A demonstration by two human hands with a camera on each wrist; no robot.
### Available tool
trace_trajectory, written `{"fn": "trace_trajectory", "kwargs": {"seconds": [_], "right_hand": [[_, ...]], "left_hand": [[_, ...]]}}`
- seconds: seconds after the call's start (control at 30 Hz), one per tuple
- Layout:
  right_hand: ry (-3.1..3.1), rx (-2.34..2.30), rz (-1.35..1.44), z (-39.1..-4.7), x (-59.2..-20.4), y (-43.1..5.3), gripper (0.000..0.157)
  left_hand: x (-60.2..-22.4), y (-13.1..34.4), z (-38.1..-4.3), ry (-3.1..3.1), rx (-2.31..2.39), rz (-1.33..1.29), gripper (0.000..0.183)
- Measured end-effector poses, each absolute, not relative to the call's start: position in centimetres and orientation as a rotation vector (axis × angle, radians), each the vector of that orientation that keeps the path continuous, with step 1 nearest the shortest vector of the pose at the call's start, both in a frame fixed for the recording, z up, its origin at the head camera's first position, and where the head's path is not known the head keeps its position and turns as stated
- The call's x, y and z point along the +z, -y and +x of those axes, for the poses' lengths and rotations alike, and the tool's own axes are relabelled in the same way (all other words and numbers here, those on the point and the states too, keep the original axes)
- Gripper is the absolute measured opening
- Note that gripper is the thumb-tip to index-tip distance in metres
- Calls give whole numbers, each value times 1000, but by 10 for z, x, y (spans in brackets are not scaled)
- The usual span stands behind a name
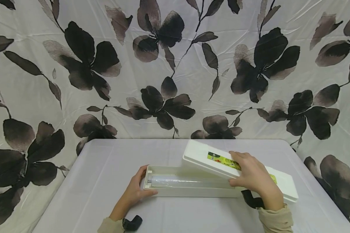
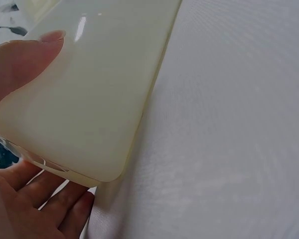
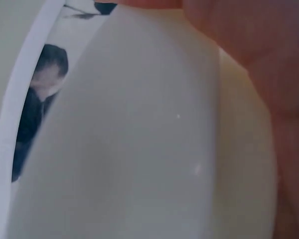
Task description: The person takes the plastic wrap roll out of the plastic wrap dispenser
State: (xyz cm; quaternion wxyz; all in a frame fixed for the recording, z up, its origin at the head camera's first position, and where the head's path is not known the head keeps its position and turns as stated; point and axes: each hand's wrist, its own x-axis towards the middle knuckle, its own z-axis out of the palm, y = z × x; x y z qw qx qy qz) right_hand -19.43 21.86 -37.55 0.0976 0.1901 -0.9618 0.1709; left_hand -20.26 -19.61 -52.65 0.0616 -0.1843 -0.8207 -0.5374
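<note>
A long white plastic dispenser box [image 1: 192, 193] lies on the table, its inside showing a roll of cling film [image 1: 180, 181]. My left hand [image 1: 136, 188] holds the box's left end, thumb on the near wall and fingers around the far corner. In the left wrist view that thumb [image 2: 27, 62] presses the box's smooth side [image 2: 104, 99]. My right hand [image 1: 252, 173] grips the white lid [image 1: 196, 150], thumb on its near edge, fingers over its top. The lid slants across the box's right half and hides that end of the roll. Its underside or side [image 3: 129, 134] fills the right wrist view.
A white cloth covers the table [image 1: 105, 155]. Behind it hangs a curtain [image 1: 122, 81] with dark flowers. A green and yellow label [image 1: 217, 158] is on the lid. Black wrist camera mounts [image 1: 132, 223] sit at both cuffs.
</note>
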Motion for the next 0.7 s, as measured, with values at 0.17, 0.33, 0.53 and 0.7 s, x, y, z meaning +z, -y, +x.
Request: {"fn": "trace_trajectory", "kwargs": {"seconds": [0.17,0.33,0.53,0.7], "right_hand": [[2852,513,532,-192,-373,-224,85],[2847,530,507,-191,-370,-230,85],[2867,529,447,-189,-367,-239,83],[2870,521,390,-187,-366,-247,84]], "left_hand": [[-527,197,-203,2475,-1630,-564,86],[-527,197,-203,2472,-1640,-564,86],[-527,197,-203,2469,-1638,-570,86],[-528,197,-203,2463,-1639,-591,86]]}}
